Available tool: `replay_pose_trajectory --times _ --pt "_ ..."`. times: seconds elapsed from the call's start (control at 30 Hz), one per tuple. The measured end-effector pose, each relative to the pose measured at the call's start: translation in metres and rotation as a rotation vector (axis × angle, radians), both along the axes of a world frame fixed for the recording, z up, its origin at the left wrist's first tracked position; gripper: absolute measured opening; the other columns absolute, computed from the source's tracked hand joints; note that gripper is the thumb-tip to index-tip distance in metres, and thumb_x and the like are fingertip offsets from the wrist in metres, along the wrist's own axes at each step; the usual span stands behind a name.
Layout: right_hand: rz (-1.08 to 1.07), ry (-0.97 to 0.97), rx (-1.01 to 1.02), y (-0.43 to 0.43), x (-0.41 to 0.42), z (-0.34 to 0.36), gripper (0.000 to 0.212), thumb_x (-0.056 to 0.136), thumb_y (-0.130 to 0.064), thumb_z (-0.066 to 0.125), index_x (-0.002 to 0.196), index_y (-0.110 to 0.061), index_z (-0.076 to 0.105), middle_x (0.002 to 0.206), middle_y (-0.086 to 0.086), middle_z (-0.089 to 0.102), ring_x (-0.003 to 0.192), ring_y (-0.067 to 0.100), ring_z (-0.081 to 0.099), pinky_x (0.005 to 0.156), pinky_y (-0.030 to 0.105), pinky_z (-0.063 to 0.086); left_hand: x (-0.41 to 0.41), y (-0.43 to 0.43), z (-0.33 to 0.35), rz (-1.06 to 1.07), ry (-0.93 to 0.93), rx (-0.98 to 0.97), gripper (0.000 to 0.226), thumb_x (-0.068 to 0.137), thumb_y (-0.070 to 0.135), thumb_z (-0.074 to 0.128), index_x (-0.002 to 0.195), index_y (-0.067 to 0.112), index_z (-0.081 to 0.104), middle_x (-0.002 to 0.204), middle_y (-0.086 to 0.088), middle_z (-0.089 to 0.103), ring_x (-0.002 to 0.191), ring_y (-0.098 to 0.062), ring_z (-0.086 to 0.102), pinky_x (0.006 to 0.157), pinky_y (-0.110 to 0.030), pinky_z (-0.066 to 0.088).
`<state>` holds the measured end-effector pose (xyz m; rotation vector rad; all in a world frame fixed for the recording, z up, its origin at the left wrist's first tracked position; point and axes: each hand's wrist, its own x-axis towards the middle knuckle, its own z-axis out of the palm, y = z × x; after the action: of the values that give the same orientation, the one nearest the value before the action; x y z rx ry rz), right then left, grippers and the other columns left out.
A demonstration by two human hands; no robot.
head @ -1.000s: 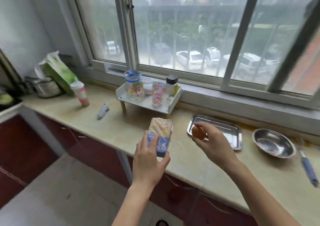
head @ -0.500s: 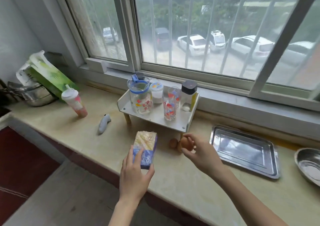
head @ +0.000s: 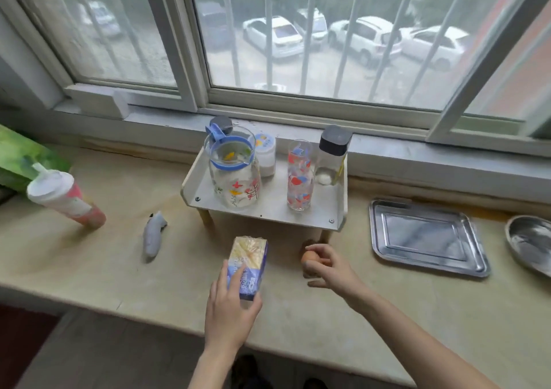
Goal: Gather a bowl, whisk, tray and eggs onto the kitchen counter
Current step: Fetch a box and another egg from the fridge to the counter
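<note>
My right hand (head: pixel 329 266) grips a brown egg (head: pixel 308 258) low over the beige counter (head: pixel 89 269), just in front of the white rack's leg. A second brown egg (head: pixel 307 243) lies on the counter right behind it. My left hand (head: pixel 229 308) holds a blue and yellow packet (head: pixel 248 265) that stands upright on the counter. To the right lies a steel tray (head: pixel 426 236), and a steel bowl (head: pixel 529 244) sits at the right edge of view. No whisk is in view.
A small white rack (head: pixel 268 206) by the window carries a glass jug (head: pixel 234 174), a patterned glass (head: pixel 299 175), a jar and a dark-capped bottle (head: pixel 332 157). On the left sit a pink cup (head: pixel 64 199), a grey-blue tool (head: pixel 153 235) and a green bag (head: pixel 21 159).
My right hand carried the egg from over the tray leftwards and down to the counter beside the other egg. The view tilted down and left; the left hand kept the packet.
</note>
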<state>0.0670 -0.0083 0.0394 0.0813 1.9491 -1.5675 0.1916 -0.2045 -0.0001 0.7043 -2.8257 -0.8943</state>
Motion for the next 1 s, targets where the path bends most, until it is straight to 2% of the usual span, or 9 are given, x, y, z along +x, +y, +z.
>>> replay_pose_trajectory --times 0.07,0.13,0.23,0.3,0.4,0.57,0.73,1.0 --pt "-0.073 -0.095 -0.046 -0.010 0.001 -0.009 0.035 0.082 -0.002 0.069 0.110 -0.020 0.059 0.107 0.016 0.056 0.080 0.023 0.064 0.079 0.037 0.059 -0.009 -0.013 -0.009 -0.052 -0.011 0.003 0.066 0.080 0.044 0.066 0.140 0.027 0.044 0.155 -0.002 0.027 0.124 -0.022 0.043 0.099 -0.033 0.041" --pt "-0.101 -0.106 -0.015 -0.019 0.002 -0.021 0.045 0.075 0.006 0.073 0.110 -0.019 0.059 0.102 0.012 0.057 0.080 0.020 0.062 0.081 0.036 0.057 -0.018 -0.026 -0.019 -0.097 -0.013 0.015 0.066 0.077 0.042 0.068 0.138 0.027 0.047 0.154 -0.003 0.029 0.121 -0.023 0.045 0.096 -0.034 0.043" --pt "-0.095 -0.012 0.153 -0.035 0.002 -0.037 0.050 0.069 0.005 0.076 0.108 -0.022 0.058 0.105 0.009 0.058 0.080 0.010 0.059 0.068 0.016 0.054 -0.031 -0.043 -0.037 -0.159 -0.013 0.034 0.065 0.075 0.039 0.071 0.135 0.025 0.051 0.153 -0.003 0.031 0.121 -0.025 0.047 0.096 -0.035 0.044" --pt "-0.065 0.103 0.306 -0.044 -0.004 -0.048 0.050 0.066 -0.004 0.079 0.107 -0.023 0.058 0.106 0.005 0.059 0.086 0.009 0.059 0.069 0.011 0.050 -0.039 -0.048 -0.046 -0.190 -0.017 0.050 0.065 0.074 0.038 0.071 0.134 0.025 0.051 0.154 -0.003 0.030 0.123 -0.026 0.046 0.097 -0.036 0.044" --pt "0.092 0.287 0.576 -0.054 -0.017 -0.058 0.053 0.064 -0.022 0.076 0.114 -0.026 0.057 0.109 -0.002 0.059 0.099 0.014 0.059 0.086 0.025 0.049 -0.047 -0.050 -0.056 -0.212 -0.020 0.073 0.066 0.076 0.038 0.072 0.136 0.024 0.050 0.155 -0.003 0.029 0.125 -0.027 0.044 0.098 -0.036 0.043" --pt "0.374 0.454 0.879 -0.071 -0.040 -0.063 0.050 0.074 -0.030 0.066 0.120 -0.018 0.050 0.110 0.007 0.056 0.108 0.025 0.051 0.086 0.034 0.045 -0.056 -0.048 -0.072 -0.247 -0.007 0.064 0.068 0.077 0.037 0.074 0.138 0.020 0.049 0.153 -0.010 0.030 0.126 -0.032 0.046 0.097 -0.039 0.045" --pt "0.483 0.433 0.986 -0.083 -0.059 -0.073 0.052 0.077 -0.029 0.065 0.125 -0.013 0.051 0.116 0.014 0.058 0.108 0.032 0.055 0.089 0.038 0.048 -0.064 -0.048 -0.085 -0.250 -0.011 0.045 0.068 0.078 0.037 0.074 0.137 0.016 0.049 0.151 -0.015 0.033 0.128 -0.034 0.043 0.099 -0.041 0.043" --pt "0.582 0.460 1.074 -0.089 -0.065 -0.085 0.041 0.077 -0.027 0.064 0.115 -0.013 0.058 0.111 0.011 0.065 0.103 0.031 0.061 0.077 0.034 0.047 -0.067 -0.041 -0.094 -0.242 -0.005 0.049 0.070 0.075 0.036 0.078 0.135 0.013 0.051 0.147 -0.018 0.038 0.128 -0.035 0.045 0.099 -0.041 0.043"
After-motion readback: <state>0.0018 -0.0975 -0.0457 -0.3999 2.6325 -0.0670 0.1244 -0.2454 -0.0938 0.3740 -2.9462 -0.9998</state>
